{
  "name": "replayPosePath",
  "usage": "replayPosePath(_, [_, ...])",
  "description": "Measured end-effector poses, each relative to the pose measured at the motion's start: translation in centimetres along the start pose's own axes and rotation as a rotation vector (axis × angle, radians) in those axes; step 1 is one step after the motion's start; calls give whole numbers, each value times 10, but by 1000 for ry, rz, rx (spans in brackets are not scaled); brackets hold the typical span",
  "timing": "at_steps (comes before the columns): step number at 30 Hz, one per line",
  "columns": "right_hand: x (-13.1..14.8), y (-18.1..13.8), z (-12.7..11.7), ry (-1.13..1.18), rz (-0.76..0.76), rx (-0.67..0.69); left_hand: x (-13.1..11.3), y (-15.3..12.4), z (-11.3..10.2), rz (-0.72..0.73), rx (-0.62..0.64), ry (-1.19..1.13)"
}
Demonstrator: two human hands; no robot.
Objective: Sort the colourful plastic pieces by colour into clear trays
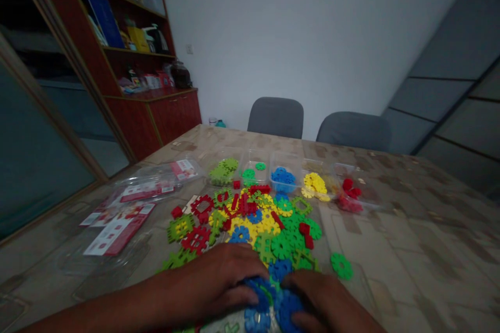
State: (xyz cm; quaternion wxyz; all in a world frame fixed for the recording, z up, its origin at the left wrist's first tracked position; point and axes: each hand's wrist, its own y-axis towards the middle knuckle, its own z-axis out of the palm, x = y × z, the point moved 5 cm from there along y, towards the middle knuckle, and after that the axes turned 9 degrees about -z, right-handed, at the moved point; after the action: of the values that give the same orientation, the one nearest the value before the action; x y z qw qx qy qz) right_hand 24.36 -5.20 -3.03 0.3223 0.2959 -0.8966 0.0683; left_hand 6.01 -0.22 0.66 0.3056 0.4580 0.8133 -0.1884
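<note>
Both my hands are low in the middle, over a pile of plastic building pieces. My left hand point(234, 273) curls its fingers and thumb round a blue notched disc point(260, 291). Opposite it, my right hand point(318, 291) has its fingers and thumb about another blue notched disc point(289, 309); its fingertips are partly dark and blurred. One more blue disc point(257, 321) lies just below my left thumb. Beyond the hands spread yellow discs point(253, 226), green discs point(291, 237), red pieces point(197, 239) and light green square pieces point(182, 227).
Behind the pile stand clear boxes holding light green pieces point(224, 171), green discs point(249, 176), blue discs point(283, 178), yellow discs point(314, 184) and red pieces point(350, 192). Clear packaging with printed cards point(119, 229) lies at left. A loose green disc point(341, 266) rests at right.
</note>
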Motion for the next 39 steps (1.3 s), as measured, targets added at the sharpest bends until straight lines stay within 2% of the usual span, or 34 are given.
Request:
replayPosePath(7, [-4,0,2,44,132,12,0,0,-6,-94,-26,-83])
replayPosePath(11, [-1,2,1,119,62,42,2,0,-4,-89,-12,-59])
replayPosePath(14, [4,3,-9,138,6,-49,5,1,-7,-82,-68,-43])
replayPosePath(17, [2,5,-16,199,27,-88,5,2,-10,-77,-102,-91])
replayPosePath(26, [-18,8,-13,520,168,-202,21,11,-7,-228,-103,-295])
replayPosePath(31, [-28,10,-12,698,248,-233,27,23,-16,-254,-106,-402])
replayPosePath(35, [-35,19,-37,670,278,-346,31,45,-35,-235,-177,-424])
replayPosePath(39, [-49,41,-87,493,201,-569,41,82,-63,-248,-311,-470])
